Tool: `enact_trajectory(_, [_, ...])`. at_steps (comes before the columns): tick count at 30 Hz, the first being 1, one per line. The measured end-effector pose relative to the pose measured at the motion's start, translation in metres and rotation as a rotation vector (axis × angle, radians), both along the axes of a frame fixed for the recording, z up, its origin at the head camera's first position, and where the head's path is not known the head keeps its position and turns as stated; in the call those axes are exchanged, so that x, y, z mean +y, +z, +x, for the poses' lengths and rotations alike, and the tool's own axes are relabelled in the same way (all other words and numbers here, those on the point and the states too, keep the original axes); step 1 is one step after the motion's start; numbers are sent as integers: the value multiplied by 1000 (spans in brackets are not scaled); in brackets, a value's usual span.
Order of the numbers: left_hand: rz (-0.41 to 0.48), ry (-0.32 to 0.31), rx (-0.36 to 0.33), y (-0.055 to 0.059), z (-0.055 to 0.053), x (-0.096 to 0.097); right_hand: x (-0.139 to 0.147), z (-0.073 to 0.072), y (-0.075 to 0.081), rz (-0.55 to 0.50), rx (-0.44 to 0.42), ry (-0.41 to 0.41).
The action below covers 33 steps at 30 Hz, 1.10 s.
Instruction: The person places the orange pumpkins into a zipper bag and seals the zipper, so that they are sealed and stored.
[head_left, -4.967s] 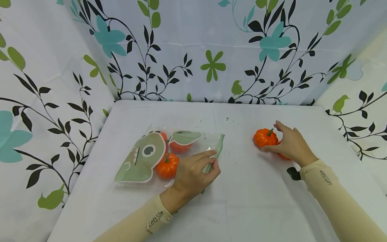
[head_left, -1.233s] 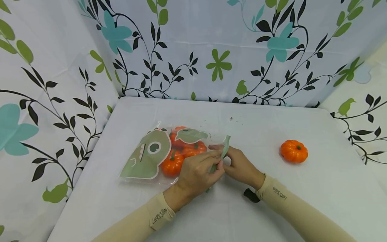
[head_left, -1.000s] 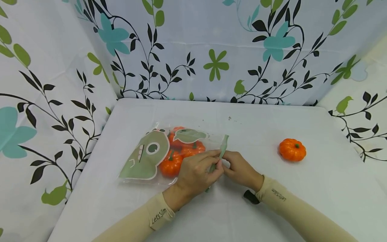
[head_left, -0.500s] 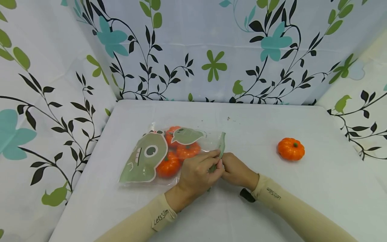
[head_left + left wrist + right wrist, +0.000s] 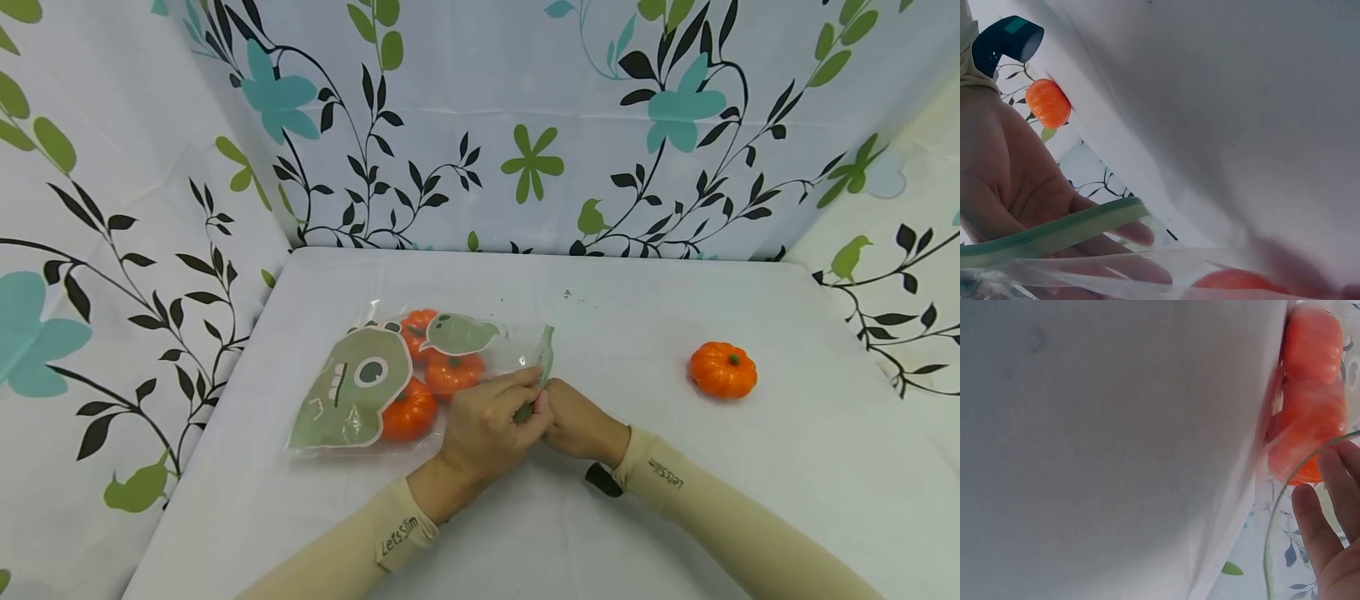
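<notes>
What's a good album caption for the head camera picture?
A left hand pinches the green edge of a see-through bag of orange pumpkins; one pumpkin sits outside.

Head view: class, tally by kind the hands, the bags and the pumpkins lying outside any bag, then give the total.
Hands: 2 (left hand, right hand)
Bags: 1 (clear bag with green prints)
Pumpkins outside: 1 (loose orange pumpkin)
Total: 4
</notes>
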<state>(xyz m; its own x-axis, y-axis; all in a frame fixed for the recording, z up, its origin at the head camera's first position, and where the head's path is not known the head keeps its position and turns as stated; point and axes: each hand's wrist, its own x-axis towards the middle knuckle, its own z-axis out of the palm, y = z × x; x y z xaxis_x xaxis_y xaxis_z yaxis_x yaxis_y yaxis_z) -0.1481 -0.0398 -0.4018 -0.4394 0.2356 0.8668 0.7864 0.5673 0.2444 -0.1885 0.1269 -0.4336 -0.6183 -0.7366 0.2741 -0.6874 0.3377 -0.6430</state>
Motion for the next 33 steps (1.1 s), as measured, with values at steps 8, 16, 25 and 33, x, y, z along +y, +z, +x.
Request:
enact_trajectory(8, [-27,11,-20,-2,-1,-3,34,10,4,-15,36,-68])
enact_trajectory(16, [-67,39,-48,-3,1,-4,93,7,18,17,409,-221])
enact_trajectory(25, [-57,30,-71,-8,3,-2,153,-2,32,230,419,-411])
enact_trajectory(33, [-56,30,-73,-11,4,-1,189,-11,39,326,240,-571])
